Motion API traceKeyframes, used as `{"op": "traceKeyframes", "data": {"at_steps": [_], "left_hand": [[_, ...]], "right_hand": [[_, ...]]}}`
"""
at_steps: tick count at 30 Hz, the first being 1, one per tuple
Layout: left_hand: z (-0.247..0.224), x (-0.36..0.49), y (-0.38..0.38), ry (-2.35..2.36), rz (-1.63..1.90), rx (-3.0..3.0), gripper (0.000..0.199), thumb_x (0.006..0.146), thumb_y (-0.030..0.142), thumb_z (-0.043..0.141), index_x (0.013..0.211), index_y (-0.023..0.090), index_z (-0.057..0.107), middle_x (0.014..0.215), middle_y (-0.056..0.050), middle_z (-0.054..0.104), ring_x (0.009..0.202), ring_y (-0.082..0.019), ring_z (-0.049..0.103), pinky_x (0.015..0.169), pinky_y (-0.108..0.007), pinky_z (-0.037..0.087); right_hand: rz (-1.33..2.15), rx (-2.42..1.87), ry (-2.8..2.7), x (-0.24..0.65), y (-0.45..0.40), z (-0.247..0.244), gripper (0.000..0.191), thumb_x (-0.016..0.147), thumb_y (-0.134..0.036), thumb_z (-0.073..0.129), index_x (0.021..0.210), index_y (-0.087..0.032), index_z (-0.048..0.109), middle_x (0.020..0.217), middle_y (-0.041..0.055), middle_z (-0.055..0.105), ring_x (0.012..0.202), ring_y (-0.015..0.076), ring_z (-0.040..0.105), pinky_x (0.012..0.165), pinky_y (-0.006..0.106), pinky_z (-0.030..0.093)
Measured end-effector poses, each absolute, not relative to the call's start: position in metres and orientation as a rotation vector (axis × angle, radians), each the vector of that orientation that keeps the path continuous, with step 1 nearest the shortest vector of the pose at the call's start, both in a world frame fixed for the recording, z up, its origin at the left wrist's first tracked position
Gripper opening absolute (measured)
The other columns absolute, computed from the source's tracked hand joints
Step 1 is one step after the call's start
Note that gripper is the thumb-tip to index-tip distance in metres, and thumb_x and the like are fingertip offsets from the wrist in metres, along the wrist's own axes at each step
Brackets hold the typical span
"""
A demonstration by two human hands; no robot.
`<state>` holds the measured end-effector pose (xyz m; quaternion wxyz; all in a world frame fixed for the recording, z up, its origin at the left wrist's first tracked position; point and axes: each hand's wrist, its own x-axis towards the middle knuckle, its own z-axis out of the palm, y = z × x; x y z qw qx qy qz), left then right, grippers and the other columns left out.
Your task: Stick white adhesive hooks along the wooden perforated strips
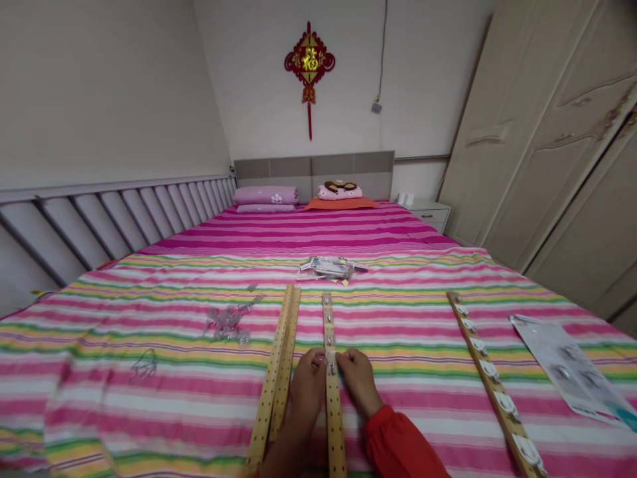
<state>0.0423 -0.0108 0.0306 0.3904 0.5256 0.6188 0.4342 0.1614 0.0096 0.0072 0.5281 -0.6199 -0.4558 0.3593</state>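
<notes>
A wooden strip with holes (335, 425) lies lengthwise in front of me, with several clear-backed metal hooks in a row on its far part. My left hand (307, 382) is closed at the strip's left edge, fingers curled against the nearest clear adhesive hook (332, 364). From the opposite edge, my right hand (359, 378) pinches the side of that same hook; its red sleeve covers the wrist. Just left of my left hand lie two more perforated wooden strips (275, 378), side by side and bare of hooks.
Clear plastic pieces (229, 323) lie in a heap on the left, beside a small clear wrapper (144, 365). Packaged hooks (328, 267) sit beyond the strips. At right are a wooden strip bearing white hooks (490, 372) and a hook package (572, 372). A striped sheet (174, 425) covers the bed.
</notes>
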Motion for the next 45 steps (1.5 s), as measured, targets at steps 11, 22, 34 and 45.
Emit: {"op": "traceKeyframes", "data": {"at_steps": [11, 22, 34, 45], "left_hand": [[0.023, 0.038, -0.008, 1.584, 1.053, 1.381, 0.031, 0.078, 0.026, 0.054, 0.102, 0.019, 0.071, 0.108, -0.008, 0.071, 0.097, -0.021, 0.064, 0.088, -0.03, 0.045], [0.026, 0.038, -0.008, 1.582, 1.036, 1.344, 0.028, 0.074, 0.026, 0.059, 0.098, 0.023, 0.074, 0.104, -0.006, 0.073, 0.098, -0.023, 0.065, 0.088, -0.032, 0.047], [0.025, 0.031, -0.013, 1.335, 1.11, 1.402, 0.045, 0.068, 0.015, 0.055, 0.112, 0.015, 0.068, 0.097, -0.006, 0.07, 0.088, -0.019, 0.062, 0.079, -0.028, 0.048], [0.028, 0.03, -0.012, 1.33, 1.092, 1.468, 0.042, 0.076, 0.027, 0.052, 0.112, 0.013, 0.067, 0.114, -0.011, 0.068, 0.103, -0.021, 0.061, 0.094, -0.031, 0.045]], "right_hand": [[0.901, -1.559, -1.082, 0.166, 0.023, -0.004, 0.036, 0.059, -0.042, 0.06, 0.034, -0.023, 0.044, 0.034, -0.005, 0.04, 0.039, 0.011, 0.035, 0.042, 0.026, 0.024], [0.84, -1.578, -1.108, 0.165, 0.022, 0.005, 0.043, 0.058, -0.045, 0.062, 0.028, -0.025, 0.038, 0.028, -0.0049, 0.033, 0.037, 0.0112, 0.029, 0.043, 0.029, 0.017], [0.908, -1.254, -1.057, 0.167, -0.015, 0.014, 0.044, 0.07, -0.059, 0.056, 0.048, -0.021, 0.052, 0.044, -0.004, 0.045, 0.046, 0.014, 0.041, 0.047, 0.027, 0.033], [0.956, -1.057, -1.102, 0.169, -0.017, 0.01, 0.04, 0.07, -0.049, 0.066, 0.092, -0.017, 0.074, 0.098, 0.0103, 0.073, 0.096, 0.0266, 0.064, 0.087, 0.038, 0.048]]}}
